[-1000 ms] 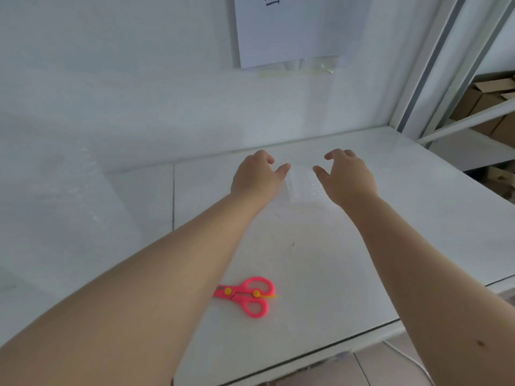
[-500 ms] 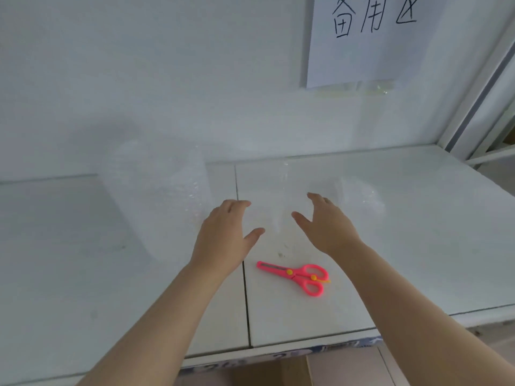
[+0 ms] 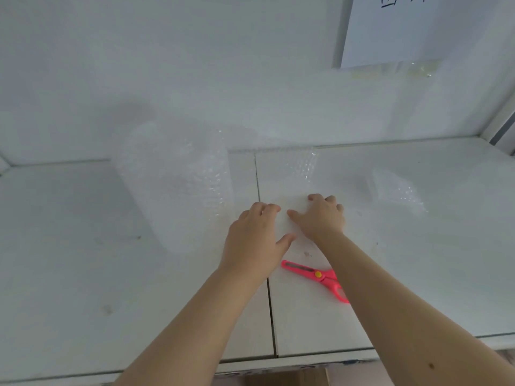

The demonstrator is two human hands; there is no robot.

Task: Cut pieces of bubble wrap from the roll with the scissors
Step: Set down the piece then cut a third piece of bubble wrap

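Note:
A clear bubble wrap roll [image 3: 175,185] stands upright on the white table [image 3: 83,274], left of centre. Its loose sheet [image 3: 295,174] lies flat to the right across the table seam. My left hand [image 3: 256,240] and my right hand [image 3: 320,215] rest palm-down on the near edge of that sheet, fingers spread, thumbs close together. Pink scissors [image 3: 315,274] lie shut on the table just behind my right forearm, which hides their handles in part. A cut piece of bubble wrap [image 3: 395,190] lies further right.
A white wall rises behind the table, with a paper sign [image 3: 412,29] taped at the upper right. A metal shelf post [image 3: 501,126] stands at the far right. The table's front edge runs along the bottom.
The view has swung left from the cut piece to the roll. Both hands moved forward and came down onto the loose sheet, closer together than before.

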